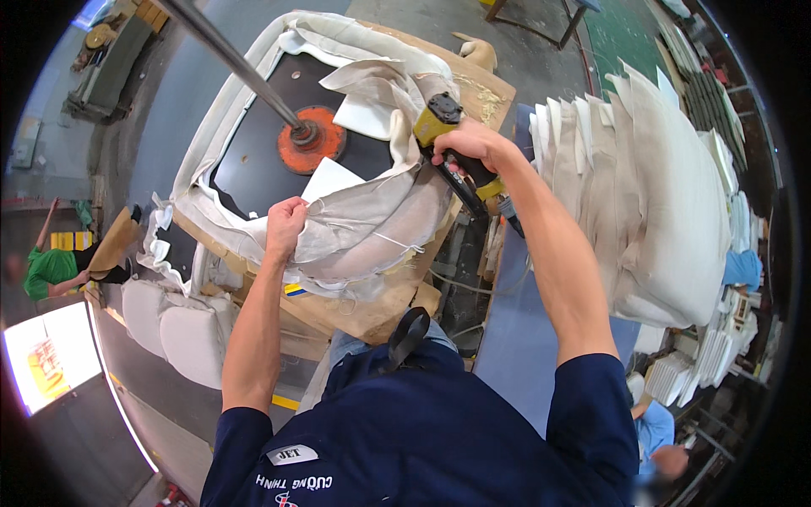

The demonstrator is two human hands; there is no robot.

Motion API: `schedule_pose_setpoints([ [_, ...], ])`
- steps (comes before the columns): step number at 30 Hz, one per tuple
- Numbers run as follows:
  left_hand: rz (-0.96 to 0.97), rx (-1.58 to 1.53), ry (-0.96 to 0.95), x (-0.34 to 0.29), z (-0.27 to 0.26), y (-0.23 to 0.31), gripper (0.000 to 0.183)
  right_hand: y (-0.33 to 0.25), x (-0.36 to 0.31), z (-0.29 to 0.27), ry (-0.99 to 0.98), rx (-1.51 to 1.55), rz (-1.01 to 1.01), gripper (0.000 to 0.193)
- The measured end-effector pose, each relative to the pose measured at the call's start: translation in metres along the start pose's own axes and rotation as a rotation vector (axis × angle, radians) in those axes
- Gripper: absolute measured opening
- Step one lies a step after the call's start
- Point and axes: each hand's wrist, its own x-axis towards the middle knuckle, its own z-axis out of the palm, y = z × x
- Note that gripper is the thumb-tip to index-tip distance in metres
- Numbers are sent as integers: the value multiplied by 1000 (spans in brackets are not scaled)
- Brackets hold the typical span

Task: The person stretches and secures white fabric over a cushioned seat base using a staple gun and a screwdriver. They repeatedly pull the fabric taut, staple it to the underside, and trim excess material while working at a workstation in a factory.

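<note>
In front of me a large upholstered piece with padded, fabric-covered edges (203, 127) lies on a wooden bench. A round orange press plate (311, 139) on a metal rod bears down on its dark panel (253, 93). My left hand (287, 221) is closed on the edge of the beige-grey fabric (355, 221), which bunches over the near right side. Gripped in my right hand (473, 150) is a yellow and black staple gun (438, 120), its nose at the fabric by the right corner. A hose runs from its handle. The exact contact point of the nose is hidden.
At right stands a row of beige and white cushion covers (634, 186) on a blue-grey surface (528, 355). White padded pieces (173, 317) lie at lower left. A person in green (55, 270) handles a panel at far left; another in blue (655, 439) is at lower right.
</note>
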Motion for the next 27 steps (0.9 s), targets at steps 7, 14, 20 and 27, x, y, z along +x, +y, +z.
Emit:
schedule_pose_setpoints([
  [7,11,59,-68,21,-15,-3,24,13,1,-8,-52,171,62,19],
  [14,1,64,-75,28,-28,-26,26,7,-10,20,-24,31,34,15],
  [20,-68,73,-47,21,-16,-22,29,0,-31,41,112,-124,-168,9],
  [27,-9,144,47,12,9,8,29,-4,-10,29,149,-199,-101,11],
])
